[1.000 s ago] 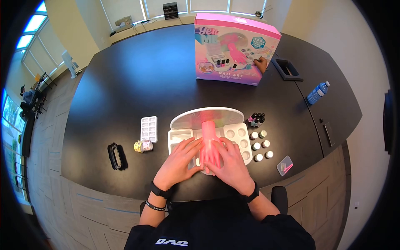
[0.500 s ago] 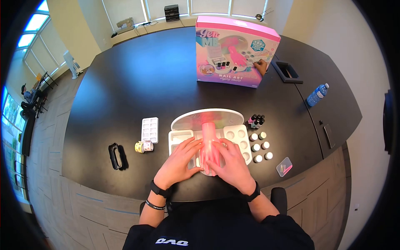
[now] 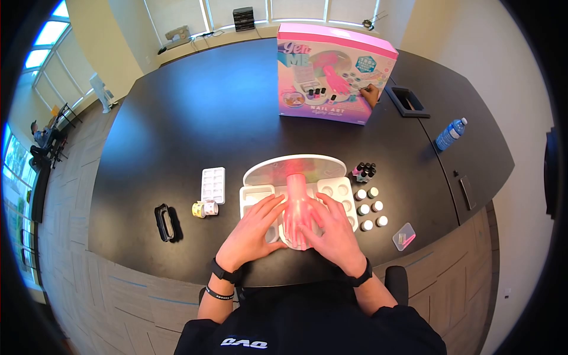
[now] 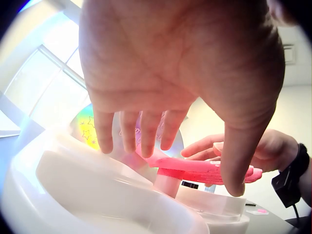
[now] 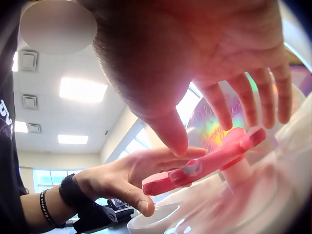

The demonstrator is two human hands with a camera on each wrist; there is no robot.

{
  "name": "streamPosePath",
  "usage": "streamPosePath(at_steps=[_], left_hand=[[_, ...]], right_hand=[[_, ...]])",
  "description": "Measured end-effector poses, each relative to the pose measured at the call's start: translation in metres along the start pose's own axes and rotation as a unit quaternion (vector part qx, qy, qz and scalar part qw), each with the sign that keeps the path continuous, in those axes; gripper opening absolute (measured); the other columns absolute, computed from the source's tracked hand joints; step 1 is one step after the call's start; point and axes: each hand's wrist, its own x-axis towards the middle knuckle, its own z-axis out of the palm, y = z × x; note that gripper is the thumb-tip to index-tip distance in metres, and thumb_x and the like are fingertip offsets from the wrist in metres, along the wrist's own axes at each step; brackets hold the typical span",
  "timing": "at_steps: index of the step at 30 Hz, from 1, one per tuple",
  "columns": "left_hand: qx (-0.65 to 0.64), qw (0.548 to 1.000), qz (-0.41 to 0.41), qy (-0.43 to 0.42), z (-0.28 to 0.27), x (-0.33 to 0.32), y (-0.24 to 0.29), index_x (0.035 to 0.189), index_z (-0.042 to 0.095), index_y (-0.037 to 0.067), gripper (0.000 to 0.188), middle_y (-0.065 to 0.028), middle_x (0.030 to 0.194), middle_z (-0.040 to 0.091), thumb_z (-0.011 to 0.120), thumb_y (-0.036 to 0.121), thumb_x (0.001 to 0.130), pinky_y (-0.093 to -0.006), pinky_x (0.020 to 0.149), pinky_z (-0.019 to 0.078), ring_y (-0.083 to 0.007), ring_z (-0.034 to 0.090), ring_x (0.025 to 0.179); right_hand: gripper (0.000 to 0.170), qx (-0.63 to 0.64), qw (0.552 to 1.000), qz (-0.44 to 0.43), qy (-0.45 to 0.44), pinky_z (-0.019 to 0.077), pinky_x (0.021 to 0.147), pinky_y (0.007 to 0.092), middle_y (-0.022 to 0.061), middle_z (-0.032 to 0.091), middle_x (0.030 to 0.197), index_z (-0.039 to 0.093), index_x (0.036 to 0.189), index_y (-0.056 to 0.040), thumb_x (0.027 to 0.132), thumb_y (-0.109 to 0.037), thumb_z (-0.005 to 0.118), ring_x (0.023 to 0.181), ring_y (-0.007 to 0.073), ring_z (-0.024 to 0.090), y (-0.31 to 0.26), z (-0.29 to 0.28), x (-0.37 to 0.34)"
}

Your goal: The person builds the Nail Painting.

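A pink plastic model hand (image 3: pixel 297 208) lies palm down over a white nail-art station (image 3: pixel 242 204), its wrist end toward the upright mirror (image 3: pixel 263 171). My left hand (image 3: pixel 251 228) hovers at its left side, fingers extended and spread. In the left wrist view, the thumb (image 4: pixel 235 168) overlaps the model hand's fingers. On the other side is my right hand (image 3: pixel 336 235), its fingers loosely extended. Seen from the right wrist, the thumb (image 5: pixel 170 134) is just above the model hand (image 5: pixel 209 161). Neither hand grips anything.
Nail polish bottles (image 3: pixel 365 170), white-lidded jars (image 3: pixel 377 206) and a small clear tray (image 3: pixel 404 236) stand at right. Sticker rolls (image 3: pixel 204 208), a white moulded tray (image 3: pixel 213 184) and a black frame-like object (image 3: pixel 165 222) lie left. Behind are a kit box (image 3: pixel 337 74) and water bottle (image 3: pixel 451 134).
My right hand has shifted slightly right, its fingers drawing back from the top of the model hand. The left hand has barely moved, its thumb edging slightly down.
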Motion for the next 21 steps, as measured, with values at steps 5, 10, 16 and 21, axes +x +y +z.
streamPosePath(at_steps=[5,10,16,21], left_hand=[[0.015,1.000,0.010,0.015,-0.016,-0.004,0.003,0.155,0.057,0.009,0.095,-0.0161,0.164,0.051,0.099,0.026,0.072,-0.0498,0.125,0.0420,-0.0397,0.045,0.154],[0.017,0.998,-0.017,0.059,-0.039,-0.011,0.004,0.144,0.065,0.006,0.078,-0.0150,0.151,0.063,0.098,0.026,0.076,-0.0480,0.116,0.0498,-0.0382,0.058,0.141],[0.076,0.979,-0.110,0.153,-0.059,-0.012,-0.012,0.134,0.070,0.005,0.055,-0.0176,0.133,0.073,0.090,0.019,0.086,-0.0454,0.105,0.0553,-0.0401,0.068,0.124],[0.144,0.949,-0.146,0.238,-0.067,0.000,-0.048,0.125,0.071,0.004,0.041,-0.0149,0.123,0.073,0.086,0.015,0.088,-0.0470,0.097,0.0570,-0.0403,0.070,0.114]], right_hand=[[0.060,-0.006,1.000,0.002,0.015,0.0493,0.113,0.0508,0.0253,0.057,0.151,0.066,0.143,-0.0026,0.092,-0.030,0.084,0.136,0.0450,0.055,0.003,-0.006,0.000],[0.060,-0.011,0.999,-0.005,0.032,0.0485,0.114,0.0499,0.0237,0.058,0.151,0.066,0.143,-0.0030,0.092,-0.029,0.083,0.137,0.0442,0.055,0.013,-0.012,0.000],[0.057,-0.010,0.997,0.021,0.070,0.0465,0.116,0.0509,0.0210,0.061,0.149,0.066,0.140,-0.0017,0.092,-0.027,0.084,0.137,0.0414,0.056,0.021,-0.031,0.004],[0.056,-0.029,0.994,0.027,0.104,0.0464,0.116,0.0500,0.0204,0.061,0.148,0.067,0.138,-0.0008,0.091,-0.025,0.085,0.137,0.0403,0.056,0.031,-0.050,0.003]])
